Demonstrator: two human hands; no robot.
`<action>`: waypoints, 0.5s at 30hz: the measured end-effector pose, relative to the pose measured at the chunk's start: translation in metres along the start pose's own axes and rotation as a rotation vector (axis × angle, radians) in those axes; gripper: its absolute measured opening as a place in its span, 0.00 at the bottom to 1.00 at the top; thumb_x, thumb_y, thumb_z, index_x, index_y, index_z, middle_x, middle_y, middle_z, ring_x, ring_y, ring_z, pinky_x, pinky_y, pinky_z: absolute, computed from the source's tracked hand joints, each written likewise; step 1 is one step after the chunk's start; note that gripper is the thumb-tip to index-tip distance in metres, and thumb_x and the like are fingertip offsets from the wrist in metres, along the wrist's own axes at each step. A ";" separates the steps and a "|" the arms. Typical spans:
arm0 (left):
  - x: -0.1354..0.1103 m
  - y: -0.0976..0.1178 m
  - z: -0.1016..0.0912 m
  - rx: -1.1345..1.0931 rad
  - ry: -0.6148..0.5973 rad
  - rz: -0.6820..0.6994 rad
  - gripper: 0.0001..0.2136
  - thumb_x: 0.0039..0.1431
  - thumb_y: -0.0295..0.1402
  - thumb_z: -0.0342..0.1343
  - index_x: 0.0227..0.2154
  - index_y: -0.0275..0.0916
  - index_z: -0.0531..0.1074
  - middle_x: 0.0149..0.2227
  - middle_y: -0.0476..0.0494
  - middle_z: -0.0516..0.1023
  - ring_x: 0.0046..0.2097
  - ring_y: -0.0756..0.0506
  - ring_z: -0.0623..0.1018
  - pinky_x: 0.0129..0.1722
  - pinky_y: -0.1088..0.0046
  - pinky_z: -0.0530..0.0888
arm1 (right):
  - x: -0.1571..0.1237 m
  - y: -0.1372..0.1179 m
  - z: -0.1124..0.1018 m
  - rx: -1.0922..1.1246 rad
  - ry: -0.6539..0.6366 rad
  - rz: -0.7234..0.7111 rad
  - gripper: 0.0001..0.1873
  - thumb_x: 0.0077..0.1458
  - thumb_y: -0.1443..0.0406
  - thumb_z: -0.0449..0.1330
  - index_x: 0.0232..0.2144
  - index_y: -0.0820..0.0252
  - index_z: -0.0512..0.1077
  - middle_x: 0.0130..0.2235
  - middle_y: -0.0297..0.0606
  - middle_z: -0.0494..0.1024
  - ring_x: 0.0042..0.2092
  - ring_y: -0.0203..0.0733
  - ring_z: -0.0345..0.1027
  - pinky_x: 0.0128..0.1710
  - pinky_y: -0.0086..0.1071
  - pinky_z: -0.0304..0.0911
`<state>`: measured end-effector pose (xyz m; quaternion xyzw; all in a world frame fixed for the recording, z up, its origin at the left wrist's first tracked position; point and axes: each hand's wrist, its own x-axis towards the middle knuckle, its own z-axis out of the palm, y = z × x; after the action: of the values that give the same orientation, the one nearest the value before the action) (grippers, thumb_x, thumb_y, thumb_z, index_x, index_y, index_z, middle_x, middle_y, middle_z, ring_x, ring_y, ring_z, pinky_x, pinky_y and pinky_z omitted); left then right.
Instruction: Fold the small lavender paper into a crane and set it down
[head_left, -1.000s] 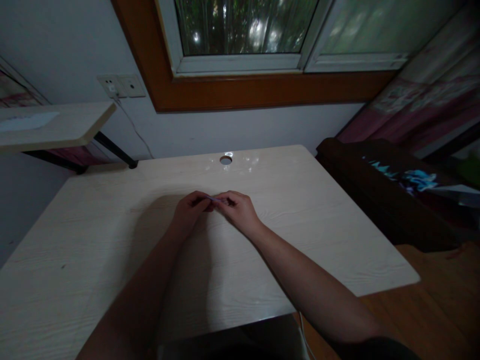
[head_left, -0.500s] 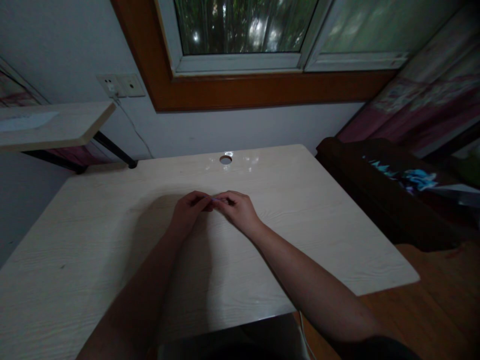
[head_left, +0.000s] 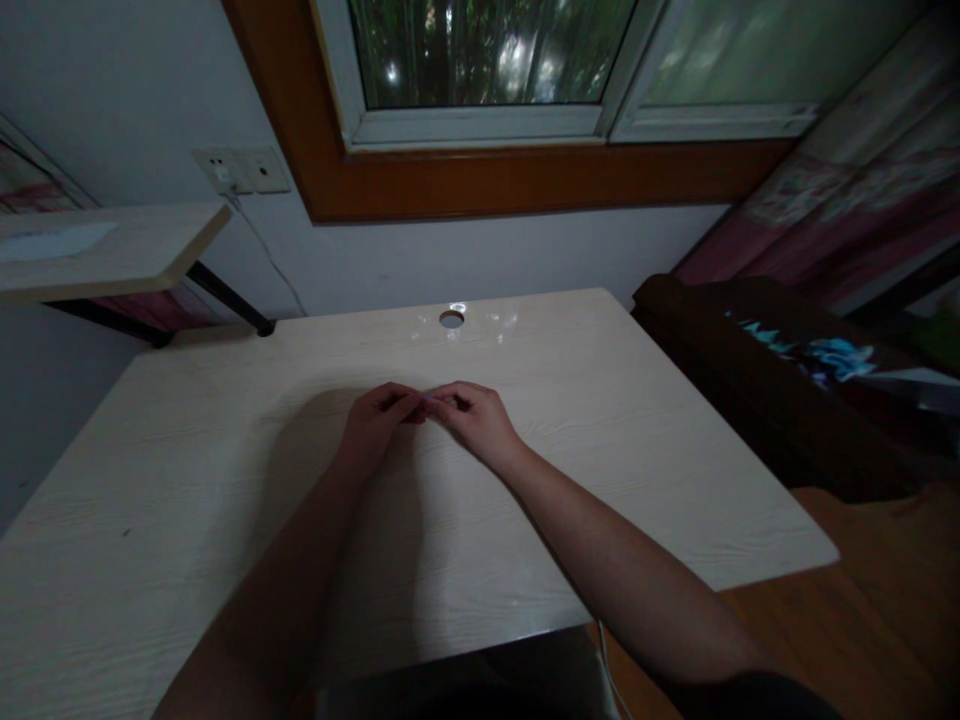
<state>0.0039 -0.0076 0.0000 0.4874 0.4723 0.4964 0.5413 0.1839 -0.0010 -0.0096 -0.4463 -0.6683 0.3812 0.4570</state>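
Observation:
My left hand [head_left: 379,420] and my right hand [head_left: 478,420] rest together on the middle of a pale wooden desk [head_left: 225,500], fingertips touching. Between the fingertips of both hands sits a small thin pale-purple item [head_left: 427,398], mostly hidden by the fingers. It is too small and dim to identify. Both hands pinch it with curled fingers.
A round cable hole [head_left: 451,319] lies at the desk's far edge. A wall socket [head_left: 241,170] with a cable is on the wall under a window. A raised shelf [head_left: 97,250] stands at left. Dark furniture [head_left: 757,370] with cloth flanks the desk's right side.
The thin item showed more clearly between the fingertips a second ago; now the fingers have closed in over it. The hands have barely shifted.

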 end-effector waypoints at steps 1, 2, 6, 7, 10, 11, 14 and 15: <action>0.000 0.000 0.000 0.006 0.002 -0.002 0.13 0.50 0.42 0.66 0.31 0.36 0.77 0.30 0.45 0.81 0.32 0.47 0.80 0.39 0.68 0.78 | 0.000 0.001 0.000 0.018 -0.007 0.010 0.12 0.55 0.55 0.64 0.34 0.57 0.79 0.31 0.37 0.80 0.32 0.38 0.70 0.33 0.31 0.64; 0.000 0.000 0.000 0.012 0.006 -0.004 0.13 0.50 0.41 0.66 0.31 0.36 0.78 0.30 0.45 0.81 0.32 0.47 0.80 0.39 0.68 0.78 | 0.000 0.001 0.001 0.042 -0.012 0.023 0.12 0.55 0.55 0.64 0.34 0.57 0.79 0.32 0.37 0.80 0.32 0.39 0.71 0.33 0.31 0.64; 0.001 -0.001 0.000 0.017 0.015 -0.010 0.13 0.49 0.41 0.66 0.32 0.36 0.78 0.31 0.45 0.82 0.33 0.46 0.81 0.40 0.68 0.78 | 0.001 0.001 0.002 0.122 -0.026 0.058 0.13 0.54 0.55 0.64 0.36 0.58 0.78 0.32 0.37 0.80 0.32 0.38 0.70 0.33 0.31 0.64; 0.001 0.000 0.000 0.017 0.016 -0.011 0.13 0.49 0.41 0.67 0.32 0.36 0.78 0.31 0.45 0.82 0.33 0.46 0.81 0.40 0.68 0.78 | 0.001 0.000 0.002 0.123 -0.025 0.060 0.14 0.54 0.55 0.64 0.36 0.58 0.78 0.32 0.37 0.79 0.32 0.38 0.70 0.33 0.31 0.64; 0.001 0.000 0.000 0.029 0.022 -0.013 0.14 0.49 0.42 0.67 0.32 0.36 0.79 0.30 0.45 0.82 0.33 0.46 0.81 0.40 0.67 0.78 | 0.001 -0.002 0.001 0.103 -0.013 0.050 0.14 0.54 0.54 0.64 0.36 0.58 0.79 0.32 0.38 0.79 0.32 0.38 0.69 0.33 0.31 0.64; 0.001 0.000 0.000 0.031 0.020 -0.014 0.14 0.48 0.42 0.67 0.32 0.36 0.79 0.30 0.45 0.82 0.32 0.46 0.81 0.40 0.66 0.78 | 0.001 -0.003 0.000 0.096 -0.011 0.046 0.14 0.54 0.54 0.64 0.36 0.58 0.79 0.32 0.37 0.79 0.32 0.38 0.69 0.33 0.31 0.63; 0.000 0.000 0.000 0.005 0.001 -0.018 0.14 0.49 0.43 0.66 0.32 0.36 0.79 0.31 0.44 0.82 0.32 0.46 0.81 0.40 0.66 0.78 | 0.001 -0.004 0.000 0.089 -0.016 0.050 0.15 0.55 0.54 0.63 0.35 0.59 0.79 0.31 0.37 0.78 0.31 0.37 0.68 0.32 0.30 0.62; 0.000 0.000 0.000 -0.009 -0.010 -0.017 0.14 0.50 0.43 0.66 0.32 0.35 0.79 0.31 0.44 0.82 0.33 0.46 0.81 0.40 0.66 0.78 | 0.001 -0.003 0.000 0.093 -0.019 0.059 0.15 0.55 0.53 0.63 0.35 0.59 0.78 0.31 0.37 0.78 0.31 0.37 0.68 0.32 0.30 0.62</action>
<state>0.0041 -0.0077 -0.0002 0.4833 0.4715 0.4916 0.5499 0.1826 -0.0013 -0.0065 -0.4404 -0.6409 0.4292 0.4594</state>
